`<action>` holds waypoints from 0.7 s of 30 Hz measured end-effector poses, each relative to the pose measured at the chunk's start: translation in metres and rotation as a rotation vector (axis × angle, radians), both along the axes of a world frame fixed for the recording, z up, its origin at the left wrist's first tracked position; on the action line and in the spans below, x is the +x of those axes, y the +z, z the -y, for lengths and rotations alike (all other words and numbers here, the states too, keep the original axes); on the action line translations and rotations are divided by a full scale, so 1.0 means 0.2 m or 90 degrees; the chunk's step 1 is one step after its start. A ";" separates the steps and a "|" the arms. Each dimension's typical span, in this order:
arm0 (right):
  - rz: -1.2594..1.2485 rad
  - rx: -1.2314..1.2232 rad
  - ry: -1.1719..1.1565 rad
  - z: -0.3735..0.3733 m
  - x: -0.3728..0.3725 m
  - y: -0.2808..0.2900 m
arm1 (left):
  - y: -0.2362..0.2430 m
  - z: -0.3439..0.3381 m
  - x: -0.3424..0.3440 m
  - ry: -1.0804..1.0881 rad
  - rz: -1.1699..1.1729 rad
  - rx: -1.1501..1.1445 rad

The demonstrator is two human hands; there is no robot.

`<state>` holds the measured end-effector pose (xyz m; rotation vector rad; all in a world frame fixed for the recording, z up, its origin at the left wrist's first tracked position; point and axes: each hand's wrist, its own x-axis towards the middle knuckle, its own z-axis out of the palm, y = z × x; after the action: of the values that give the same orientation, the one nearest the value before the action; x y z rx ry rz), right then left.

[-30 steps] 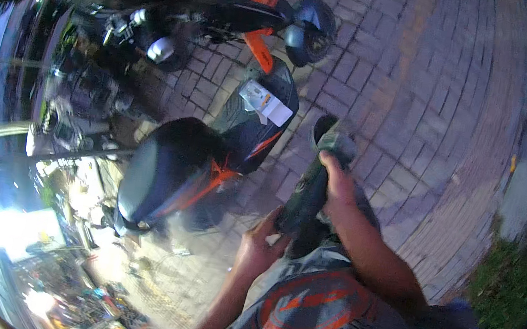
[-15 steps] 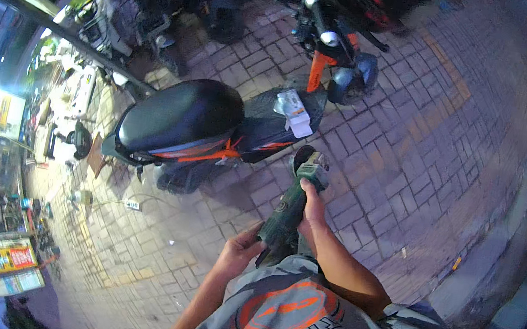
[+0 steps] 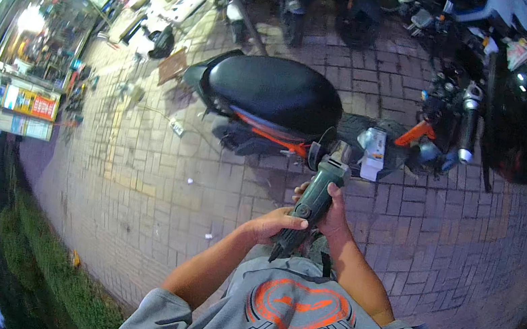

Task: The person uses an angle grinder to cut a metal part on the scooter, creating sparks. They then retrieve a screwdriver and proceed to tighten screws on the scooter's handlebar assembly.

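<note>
In front of my body I hold a dark green angle grinder [image 3: 317, 196], its metal head and disc pointing away from me. My left hand [image 3: 274, 223] is closed around the rear of its body, with the thumb lying across the top. Nearer the head, my right hand [image 3: 336, 215] grips the body from the right side, and fingertips show on the far side. Just beyond the grinder's head stands a scooter with a black seat [image 3: 274, 91] and orange trim. A white box [image 3: 372, 155] lies on its footboard.
Several parked scooters and motorbikes [image 3: 428, 19] line the back. A lit stall with tools [image 3: 43, 43] stands at the left, with parts scattered on the brick paving [image 3: 153, 216] near it. A post [image 3: 242, 8] rises behind the seat. A hedge [image 3: 39, 253] runs at lower left.
My view has swung left, so the scooter now appears farther right. The grinder is more fully in sight, and my left hand has moved forward, its thumb now across the grinder's body.
</note>
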<state>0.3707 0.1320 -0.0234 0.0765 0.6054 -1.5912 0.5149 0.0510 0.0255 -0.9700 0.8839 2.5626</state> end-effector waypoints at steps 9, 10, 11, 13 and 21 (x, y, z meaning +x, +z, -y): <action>-0.295 0.211 0.370 0.14 0.28 -0.37 | -0.22 -0.09 0.62 0.389 0.249 -0.223; -0.322 0.235 0.381 0.13 0.30 -0.40 | -0.29 -0.05 0.71 0.423 0.273 -0.240; -0.339 0.289 0.434 0.13 0.30 -0.47 | -0.34 -0.01 0.79 0.460 0.297 -0.254; -0.375 0.314 0.457 0.11 0.33 -0.52 | -0.35 0.12 0.94 0.483 0.438 -0.304; -0.663 0.584 0.482 0.01 0.57 -0.80 | -1.20 0.62 1.65 0.642 0.581 -0.217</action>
<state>0.4842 0.1299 -0.1831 -0.2934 1.8771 -0.4151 0.8458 -0.0724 -0.2139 -2.9270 0.5981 2.0342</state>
